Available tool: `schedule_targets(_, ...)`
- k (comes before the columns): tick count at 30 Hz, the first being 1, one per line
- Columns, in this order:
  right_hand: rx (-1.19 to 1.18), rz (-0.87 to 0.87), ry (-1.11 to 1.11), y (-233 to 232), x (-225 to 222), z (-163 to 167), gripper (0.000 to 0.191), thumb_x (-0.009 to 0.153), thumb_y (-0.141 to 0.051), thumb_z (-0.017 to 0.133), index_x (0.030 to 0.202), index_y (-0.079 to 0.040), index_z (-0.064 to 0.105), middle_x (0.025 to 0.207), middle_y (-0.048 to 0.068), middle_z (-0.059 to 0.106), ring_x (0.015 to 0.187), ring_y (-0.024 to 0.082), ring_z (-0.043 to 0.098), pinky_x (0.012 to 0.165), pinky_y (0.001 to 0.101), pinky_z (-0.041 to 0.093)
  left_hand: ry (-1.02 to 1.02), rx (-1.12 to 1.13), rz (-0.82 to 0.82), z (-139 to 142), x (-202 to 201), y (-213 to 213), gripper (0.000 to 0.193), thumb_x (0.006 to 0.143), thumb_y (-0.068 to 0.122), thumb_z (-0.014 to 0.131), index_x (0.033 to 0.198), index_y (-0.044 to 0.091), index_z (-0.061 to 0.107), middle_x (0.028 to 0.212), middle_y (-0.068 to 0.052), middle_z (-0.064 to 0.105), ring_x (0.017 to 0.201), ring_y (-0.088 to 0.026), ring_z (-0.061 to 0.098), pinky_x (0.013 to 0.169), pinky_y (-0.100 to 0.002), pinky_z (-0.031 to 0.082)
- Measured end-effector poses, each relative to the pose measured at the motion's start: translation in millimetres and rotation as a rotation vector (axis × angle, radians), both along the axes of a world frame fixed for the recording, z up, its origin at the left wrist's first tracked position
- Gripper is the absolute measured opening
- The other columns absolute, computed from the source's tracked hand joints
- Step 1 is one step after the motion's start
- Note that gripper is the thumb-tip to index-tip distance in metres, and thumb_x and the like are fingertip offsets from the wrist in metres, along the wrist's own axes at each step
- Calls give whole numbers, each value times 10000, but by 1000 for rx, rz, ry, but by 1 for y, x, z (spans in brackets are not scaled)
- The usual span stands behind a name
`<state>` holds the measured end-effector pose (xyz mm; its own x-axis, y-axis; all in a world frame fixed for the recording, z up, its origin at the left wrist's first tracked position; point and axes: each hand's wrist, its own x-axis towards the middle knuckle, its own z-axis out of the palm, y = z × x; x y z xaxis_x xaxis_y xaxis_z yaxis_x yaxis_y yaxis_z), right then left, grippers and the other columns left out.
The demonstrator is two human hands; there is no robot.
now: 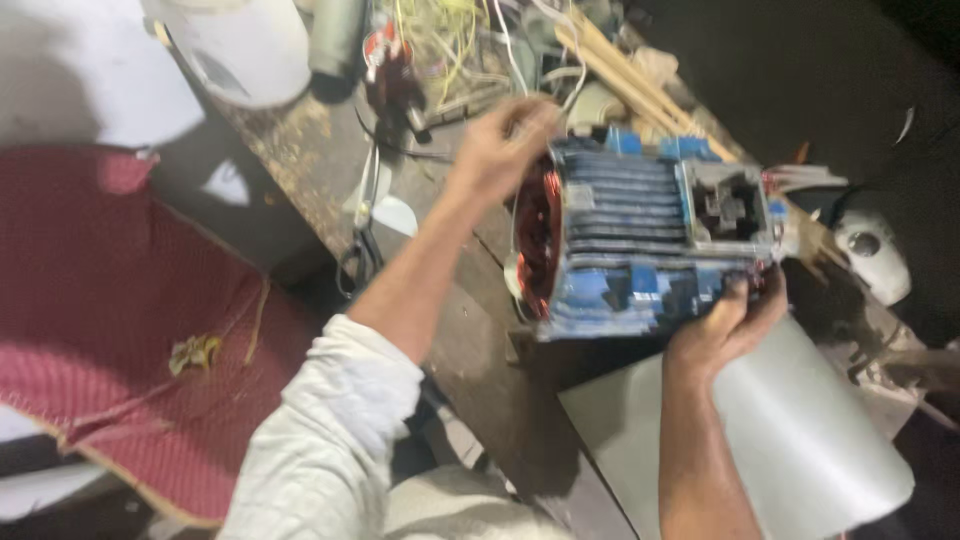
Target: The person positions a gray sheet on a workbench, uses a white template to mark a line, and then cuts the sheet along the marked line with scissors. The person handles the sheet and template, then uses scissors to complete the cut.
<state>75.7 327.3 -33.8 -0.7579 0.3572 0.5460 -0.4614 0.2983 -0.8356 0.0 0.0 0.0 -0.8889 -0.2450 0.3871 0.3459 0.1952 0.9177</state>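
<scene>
A red quilted cushion lies at left, scissors rest on the worn workbench near a white container, tangled wires, wooden sticks and a grey sheet.

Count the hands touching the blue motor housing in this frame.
2. The left hand rests at the top edge of the blue motor housing, near the copper windings. The right hand grips its lower right edge. No other hands show; the picture is blurred.

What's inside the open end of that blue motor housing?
Copper windings fill the open end of the blue motor housing. The left hand covers the top edge; deeper inside is too blurred.
</scene>
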Motion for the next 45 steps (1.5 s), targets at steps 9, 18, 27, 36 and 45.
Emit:
schedule_targets(9,-13,-2,72,-16,-2,-1,555,1040,-235,485,1498,78,480,1462,202,571,1335,288,569,1196,429,446,-237,82,-193,11,4,15,563,877,521,647,1181,59,751,928,-196,761,808,-268,703,749,-390,544)
schedule_targets(18,342,62,163,-31,40,21,648,1138,-472,364,1512,44,481,1552,243,484,1490,361,448,1274,494,326,-38,12,67,7,133,5,480,966,396,679,1283,36,688,1131,-100,771,1055,-177,736,949,-300,557)
schedule_targets(27,277,141,282,-71,62,19,676,1056,-612,444,1446,-71,553,1630,254,329,1517,411,374,1246,546,308,81,-41,-162,-14,146,-25,859,929,594,734,1455,-54,530,1485,-195,608,1409,-266,599,1211,-360,454)
schedule_targets(36,377,218,204,-72,56,35,694,1035,-602,515,1414,-21,545,1670,282,287,1505,421,370,1235,524,279,69,251,-180,-24,142,-26,1010,810,614,835,1463,-86,514,1428,-153,640,1324,-217,621,1183,-348,471)
schedule_targets(45,410,221,215,-137,-14,35,743,1072,-642,480,1481,-27,560,1644,250,299,1510,388,369,1265,503,293,174,168,-83,-43,64,-99,823,914,519,832,1436,-59,567,1381,-93,677,1311,-169,625,1189,-311,477)
